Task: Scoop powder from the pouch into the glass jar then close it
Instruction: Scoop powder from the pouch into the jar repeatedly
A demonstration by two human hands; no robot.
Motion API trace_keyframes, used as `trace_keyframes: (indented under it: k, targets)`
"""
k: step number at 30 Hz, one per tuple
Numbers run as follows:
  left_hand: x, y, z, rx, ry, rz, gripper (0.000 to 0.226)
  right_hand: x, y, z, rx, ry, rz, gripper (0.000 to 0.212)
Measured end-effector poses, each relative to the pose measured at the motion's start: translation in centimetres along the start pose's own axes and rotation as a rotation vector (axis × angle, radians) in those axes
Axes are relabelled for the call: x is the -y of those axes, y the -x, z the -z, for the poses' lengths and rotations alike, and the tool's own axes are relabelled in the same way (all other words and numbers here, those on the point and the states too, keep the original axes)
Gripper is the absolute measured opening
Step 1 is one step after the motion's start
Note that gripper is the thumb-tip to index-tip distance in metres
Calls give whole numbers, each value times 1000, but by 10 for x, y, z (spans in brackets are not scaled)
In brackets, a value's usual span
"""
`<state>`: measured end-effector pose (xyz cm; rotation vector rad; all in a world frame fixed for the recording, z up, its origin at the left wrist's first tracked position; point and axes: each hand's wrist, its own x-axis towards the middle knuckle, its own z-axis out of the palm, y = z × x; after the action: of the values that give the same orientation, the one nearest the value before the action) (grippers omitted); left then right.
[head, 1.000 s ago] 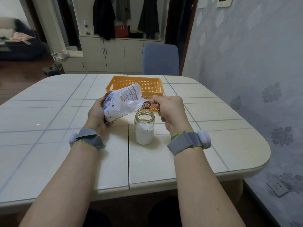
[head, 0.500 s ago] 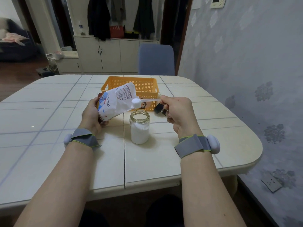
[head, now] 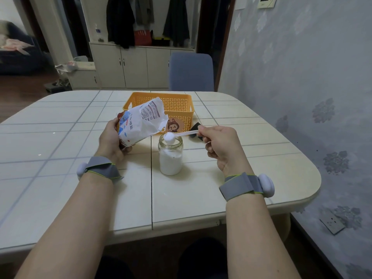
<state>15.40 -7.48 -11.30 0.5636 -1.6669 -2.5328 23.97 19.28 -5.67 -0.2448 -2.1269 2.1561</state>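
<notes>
A white pouch (head: 141, 122) with blue print is tilted, its open mouth facing right, and my left hand (head: 111, 139) grips its lower end. The open glass jar (head: 170, 156) stands on the table, more than half full of white powder. My right hand (head: 221, 147) pinches the handle of a white plastic spoon (head: 177, 135). Its bowl, heaped with powder, sits right over the jar's mouth. A black lid (head: 196, 131) lies on the table behind my right hand, partly hidden by it.
An orange plastic basket (head: 181, 101) stands just behind the pouch and jar. The tiled table (head: 60, 137) stretches left; its right edge (head: 314, 178) curves near the wall. A blue chair (head: 191, 71) sits at the far side.
The spoon came out of the pouch loaded with powder and moved right and down, from the pouch's mouth to just above the jar. The pouch stays tilted in my left hand.
</notes>
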Motion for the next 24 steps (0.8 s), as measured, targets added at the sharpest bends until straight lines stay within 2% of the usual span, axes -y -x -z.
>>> trace_keyframes:
  k: [4,12,15,24]
  targets:
    - [1,-1,0,1,-1,8,31,-7,1,2,-9,-68,62,22]
    - [1,-2,-1,7,-4,-1,32,-10,8,6,104,-271,107,15]
    - [0,-2,0,12,-8,4,33,-9,10,6,97,-283,120,8]
    - [0,0,0,13,-11,0,32,-10,13,2,37,-279,173,6]
